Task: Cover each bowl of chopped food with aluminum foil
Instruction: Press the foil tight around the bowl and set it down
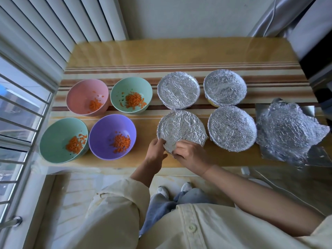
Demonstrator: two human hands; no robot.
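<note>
On the striped table point(161, 51), both hands work at the near edge of a foil-covered bowl point(181, 128) that sits in the front row, just right of the middle. The left hand point(157, 149) has its fingers curled onto the foil at the bowl's near-left rim, and the right hand point(190, 155) pinches the crinkled foil edge beside it with its fingers bent together. Three more covered bowls point(231, 128) stand close by: one to its right and two behind. Left of them are four uncovered bowls, each with a small heap of chopped orange food point(133, 100): a pink bowl point(80, 94) and a green bowl point(136, 85) in the back row, another green bowl point(55, 133) and a purple bowl point(104, 128) in front. At the far right of the table lies a pile of crumpled foil sheets point(289, 130), just beside the covered bowls.
</note>
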